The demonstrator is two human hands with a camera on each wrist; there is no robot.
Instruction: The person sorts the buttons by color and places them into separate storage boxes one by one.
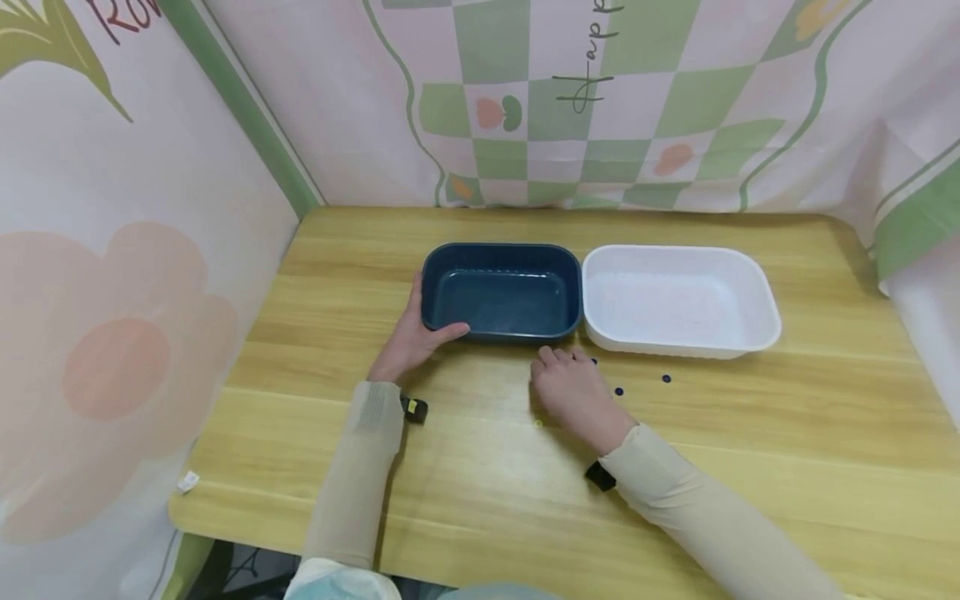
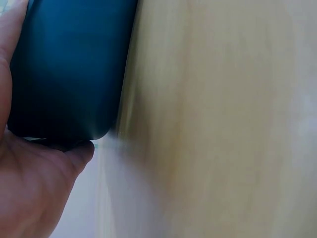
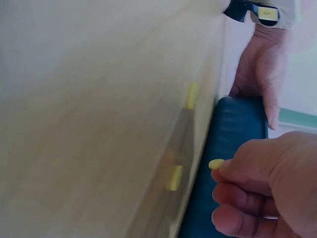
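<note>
My left hand (image 1: 411, 337) grips the left end of a dark blue plastic bin (image 1: 501, 302), its thumb along the front rim and its fingers round the far side. In the left wrist view, that hand (image 2: 32, 183) lies against the bin's end wall (image 2: 69, 74). My right hand (image 1: 573, 392) is just in front of the bin's front right corner. Between thumb and forefinger it pinches a small yellow button-like disc (image 3: 216, 164), clear in the right wrist view. Two more yellow discs, one nearer (image 3: 174, 178) and one farther (image 3: 191, 95), lie on the table.
A white plastic bin (image 1: 682, 304) stands right beside the blue one. In front of it lie several small dark blue discs (image 1: 618, 391). One yellow disc (image 1: 537, 424) shows on the wooden table (image 1: 465, 483) below the right hand. Patterned curtains (image 1: 525, 117) hang behind and at the left.
</note>
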